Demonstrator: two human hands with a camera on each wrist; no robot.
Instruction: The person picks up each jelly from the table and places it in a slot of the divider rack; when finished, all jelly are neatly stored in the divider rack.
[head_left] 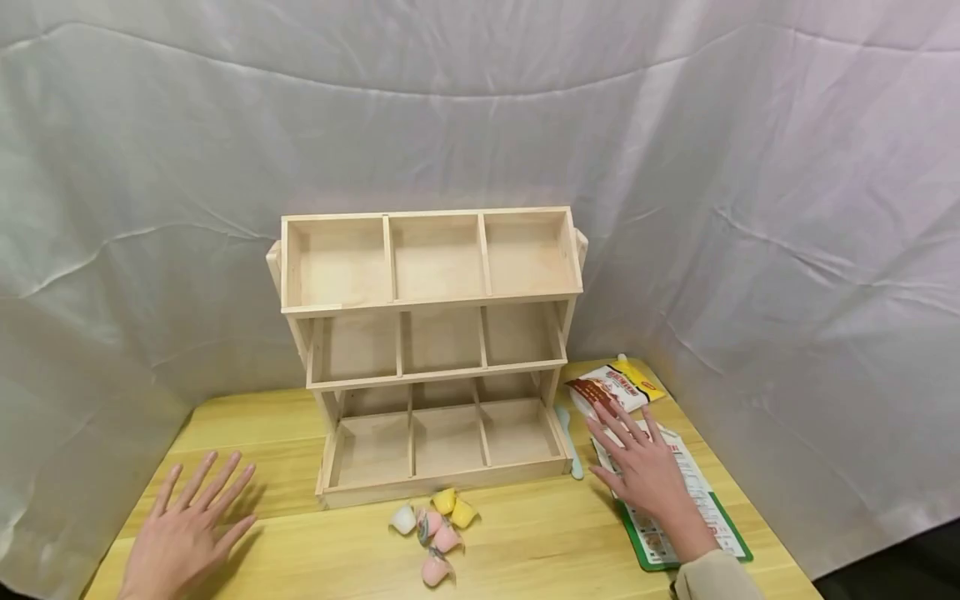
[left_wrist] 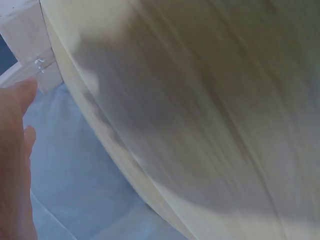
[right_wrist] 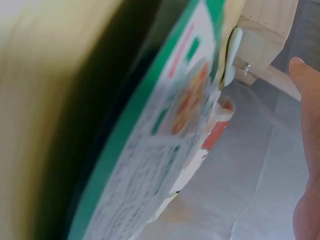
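Note:
The left hand [head_left: 183, 533] is held with fingers spread over the table's left side, holding nothing; part of it [left_wrist: 15, 160] shows at the left edge of the left wrist view. With fingers spread too, the right hand [head_left: 651, 477] is over a green-edged printed packet [head_left: 712, 508], and whether it touches the packet cannot be told. That packet [right_wrist: 150, 155] fills the middle of the right wrist view, the hand [right_wrist: 309, 150] at its right edge. Between the hands stands a wooden three-tier rack [head_left: 442, 482] with bare compartments. Several wrapped pieces, pink [head_left: 435, 570], yellow [head_left: 463, 513] and white [head_left: 402, 520], lie before it.
A pale blue spatula-like tool [head_left: 568, 443] lies against the rack's right side. Behind the right hand are a red-and-white bag [head_left: 611, 390] and a yellow packet [head_left: 641, 380]. Grey cloth [head_left: 420, 142] hangs around the back and sides of the wooden table [head_left: 540, 550].

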